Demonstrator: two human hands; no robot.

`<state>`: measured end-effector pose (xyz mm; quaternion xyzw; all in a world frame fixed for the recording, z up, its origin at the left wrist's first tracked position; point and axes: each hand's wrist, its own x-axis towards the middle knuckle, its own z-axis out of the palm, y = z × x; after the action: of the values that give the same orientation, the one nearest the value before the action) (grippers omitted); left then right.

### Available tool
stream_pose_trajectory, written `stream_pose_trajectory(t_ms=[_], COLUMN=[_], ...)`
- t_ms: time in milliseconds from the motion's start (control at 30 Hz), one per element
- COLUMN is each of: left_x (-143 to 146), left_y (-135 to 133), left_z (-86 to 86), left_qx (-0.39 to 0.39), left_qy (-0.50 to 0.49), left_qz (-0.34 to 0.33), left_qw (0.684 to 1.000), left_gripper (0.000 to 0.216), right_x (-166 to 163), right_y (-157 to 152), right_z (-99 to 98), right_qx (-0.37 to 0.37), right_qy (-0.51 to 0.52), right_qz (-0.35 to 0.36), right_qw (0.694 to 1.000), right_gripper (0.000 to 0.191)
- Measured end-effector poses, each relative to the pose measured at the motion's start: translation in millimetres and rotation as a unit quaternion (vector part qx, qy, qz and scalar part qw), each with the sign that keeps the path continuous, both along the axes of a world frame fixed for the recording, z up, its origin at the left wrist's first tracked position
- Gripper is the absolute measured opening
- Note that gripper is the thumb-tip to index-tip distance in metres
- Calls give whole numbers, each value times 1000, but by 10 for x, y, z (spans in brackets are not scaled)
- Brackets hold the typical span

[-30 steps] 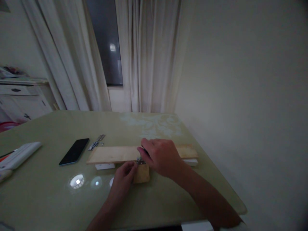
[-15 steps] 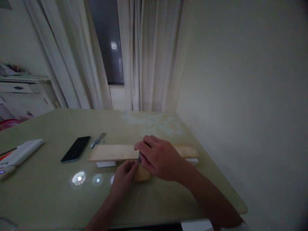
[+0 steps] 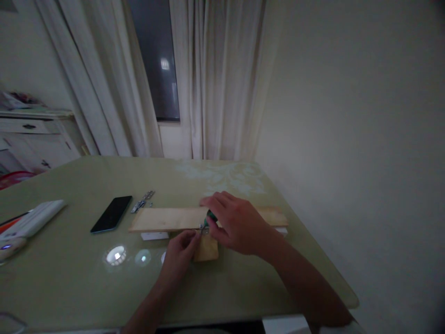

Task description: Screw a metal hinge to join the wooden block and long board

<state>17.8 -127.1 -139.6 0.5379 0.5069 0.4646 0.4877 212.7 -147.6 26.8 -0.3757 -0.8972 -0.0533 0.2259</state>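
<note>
A long pale wooden board (image 3: 163, 219) lies across the green table (image 3: 86, 283), raised on white blocks (image 3: 155, 235). A small wooden piece (image 3: 207, 249) sits against its near edge. My right hand (image 3: 236, 223) is closed around a short green-handled screwdriver (image 3: 210, 217) whose tip meets a small metal fitting (image 3: 203, 228) at the board's edge. My left hand (image 3: 181, 253) pinches at that fitting, touching the small wooden piece.
A black phone (image 3: 111, 213) lies left of the board, with metal hinges (image 3: 142, 201) just behind it. A white keyboard-like object (image 3: 33, 219) sits at the far left. Curtains, a dark window and a white cabinet (image 3: 34, 144) stand beyond the table; a wall is at right.
My right hand has turned on the tool, so its fingers have lifted and the green handle now shows. My left hand stays at the fitting.
</note>
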Motion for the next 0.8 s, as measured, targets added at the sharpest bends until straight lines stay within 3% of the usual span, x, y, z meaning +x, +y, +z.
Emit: stream_pose_trajectory(t_ms=[167, 367, 500, 567, 633, 700, 733, 800], left_x=[-16, 6, 9, 4, -1, -1, -1, 2], left_y=[-17, -25, 2, 10, 14, 20, 23, 31], left_z=[36, 42, -40, -70, -85, -93, -97, -104], left_qx=[-51, -71, -74, -65, -56, -53, -54, -59], left_qy=[-9, -56, -64, -56, -49, -52, -57, -65], left_qz=[9, 7, 12, 8, 5, 8, 11, 16], left_qw=[999, 996, 995, 996, 997, 997, 997, 996], left_gripper=[62, 62, 60, 58, 56, 56, 57, 60], right_x=[76, 8, -52, -60, -56, -51, -49, -50], right_y=[215, 168, 193, 224, 232, 215, 204, 192], right_z=[-36, -41, -48, -53, -51, -47, -47, -49], right_qx=[-20, -7, 4, 3, 5, 8, 9, 10], right_qy=[79, 83, 37, 30, 45, 66, 72, 66], right_qz=[-113, 26, -119, -147, -86, -9, 8, -22], right_qw=[990, 996, 992, 989, 995, 998, 997, 998], right_gripper=[26, 36, 32, 32, 21, 25, 28, 26])
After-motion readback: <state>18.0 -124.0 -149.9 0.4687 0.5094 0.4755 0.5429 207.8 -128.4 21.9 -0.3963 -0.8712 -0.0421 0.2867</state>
